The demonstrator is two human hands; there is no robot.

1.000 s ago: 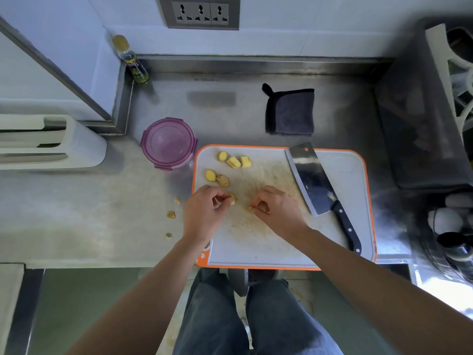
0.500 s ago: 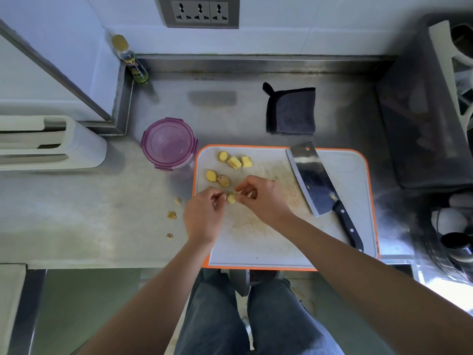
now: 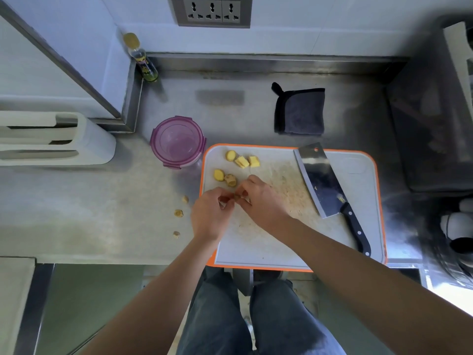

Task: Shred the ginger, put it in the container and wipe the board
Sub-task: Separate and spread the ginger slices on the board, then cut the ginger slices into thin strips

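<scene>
Squarely between fingers (image 3: 225, 198), ginger piece (image 3: 236, 197)

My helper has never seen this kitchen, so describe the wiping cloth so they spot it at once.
Start at the steel counter and find the white cutting board with the orange rim. Just behind its far edge, toward the wall, lies a folded dark grey cloth with black trim and a small loop at one corner. It is the only fabric thing there.

Kitchen: stainless-steel surface (image 3: 89, 201) carried orange-rimmed cutting board (image 3: 358, 175), cleaver (image 3: 320, 180), cut ginger (image 3: 242, 161); tiled wall (image 3: 332, 26) held triple socket (image 3: 212, 11); small bottle (image 3: 143, 62) stood in corner.
</scene>
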